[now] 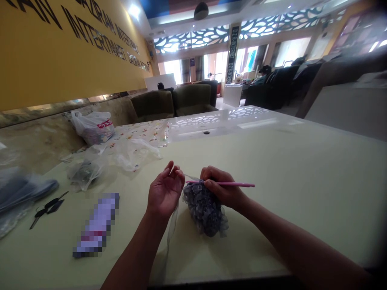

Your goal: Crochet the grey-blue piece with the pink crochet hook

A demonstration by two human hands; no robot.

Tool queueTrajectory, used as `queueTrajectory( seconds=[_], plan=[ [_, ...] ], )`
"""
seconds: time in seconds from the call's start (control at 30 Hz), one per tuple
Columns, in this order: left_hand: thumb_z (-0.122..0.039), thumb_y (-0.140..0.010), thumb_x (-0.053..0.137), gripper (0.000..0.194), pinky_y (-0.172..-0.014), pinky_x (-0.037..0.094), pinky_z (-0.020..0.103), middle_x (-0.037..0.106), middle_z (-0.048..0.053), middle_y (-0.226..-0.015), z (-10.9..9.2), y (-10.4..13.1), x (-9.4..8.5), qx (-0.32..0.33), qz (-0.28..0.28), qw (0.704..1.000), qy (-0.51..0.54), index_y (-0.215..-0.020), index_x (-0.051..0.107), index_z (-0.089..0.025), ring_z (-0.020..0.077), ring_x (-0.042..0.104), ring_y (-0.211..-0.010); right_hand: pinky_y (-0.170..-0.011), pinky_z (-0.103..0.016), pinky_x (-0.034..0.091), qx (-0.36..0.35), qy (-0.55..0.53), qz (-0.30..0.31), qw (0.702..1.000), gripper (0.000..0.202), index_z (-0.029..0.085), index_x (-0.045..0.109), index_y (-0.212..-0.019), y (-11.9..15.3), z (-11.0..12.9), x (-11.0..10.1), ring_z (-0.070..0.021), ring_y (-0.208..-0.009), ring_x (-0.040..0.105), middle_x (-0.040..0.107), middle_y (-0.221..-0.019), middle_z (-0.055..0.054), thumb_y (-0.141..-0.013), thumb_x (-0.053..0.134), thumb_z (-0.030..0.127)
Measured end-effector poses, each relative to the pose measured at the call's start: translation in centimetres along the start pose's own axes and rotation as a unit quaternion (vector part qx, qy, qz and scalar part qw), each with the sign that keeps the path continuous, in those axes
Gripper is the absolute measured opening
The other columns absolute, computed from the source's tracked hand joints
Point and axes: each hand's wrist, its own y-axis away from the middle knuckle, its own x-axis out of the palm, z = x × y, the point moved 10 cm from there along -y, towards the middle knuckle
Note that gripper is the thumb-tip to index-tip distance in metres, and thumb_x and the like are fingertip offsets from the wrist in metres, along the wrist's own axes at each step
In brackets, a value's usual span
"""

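Note:
My right hand (222,186) is closed around a pink crochet hook (238,184), its fingers also pinching the top edge of a dark grey-blue, ruffled crochet piece (207,211). The hook lies nearly level, its tip over the piece. Below the hand, the bulky piece hangs down close to the tabletop. To its left, my left hand (167,189) is turned palm up with fingers curled. A thin, sheer ribbon yarn (172,229) stretches from the piece to these fingers, then drops beside the wrist toward the table's front edge. How it winds between the fingers is hidden.
On the pale table (287,169) lie a pixelated flat object (98,225), black keys or small scissors (50,208), and clear plastic bags (86,173). A white carrier bag (93,127) stands against the wall. Chairs (193,98) and a seated person (263,74) are beyond.

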Motion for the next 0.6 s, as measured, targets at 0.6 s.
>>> queueTrajectory(
  seconds=[0.6],
  plan=[
    [-0.017,-0.086,0.061,0.017,-0.123,0.016,0.049,0.068,0.008,-0.119,-4.1,6.2,5.7,0.422,0.104,0.714,-0.549,-0.073,0.071,-0.023,0.0313,0.046,-0.138,-0.054,-0.023,0.032,-0.021,0.101,0.001,0.995,0.036,0.019,0.044,-0.073,0.9,0.6,1.2,-0.0099,-0.059,0.038,0.045,-0.067,0.002,-0.098,0.052,0.044]
  ],
)
